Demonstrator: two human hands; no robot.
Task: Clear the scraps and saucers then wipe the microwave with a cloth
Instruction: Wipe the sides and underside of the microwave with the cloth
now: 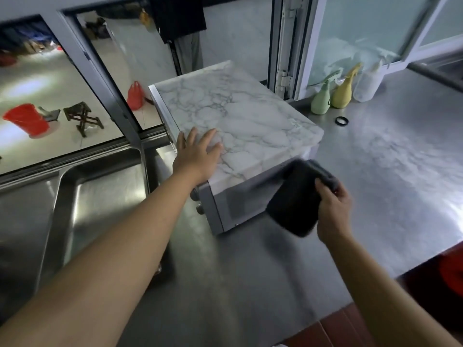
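Only the head view to go on, so here's where we're at: our left hand [198,152] lies flat on the near left corner of the microwave [240,126], fingers spread and straight, holding nothing, just pressing down on that marble-patterned top, probably to keep the box steady. Our right hand [333,211] has its fingers and thumb curled round a dark cloth [295,196], bunched up and held against the front of the microwave, right at the door, which looks closed. The cloth is a bit blurred, so we guess it's mid-swipe, but can't swear to it. The microwave sits on the steel counter [375,159], with the sink [75,196] just to its left. As for progress: we don't see any scraps or saucers anywhere on the top or the counter, so that first part looks done to us. The wiping seems underway on the front; whether the top or sides have been gone over we can't tell. Off to the back right there are three spray bottles [343,91] and a small black ring [341,121], well apart from the action.
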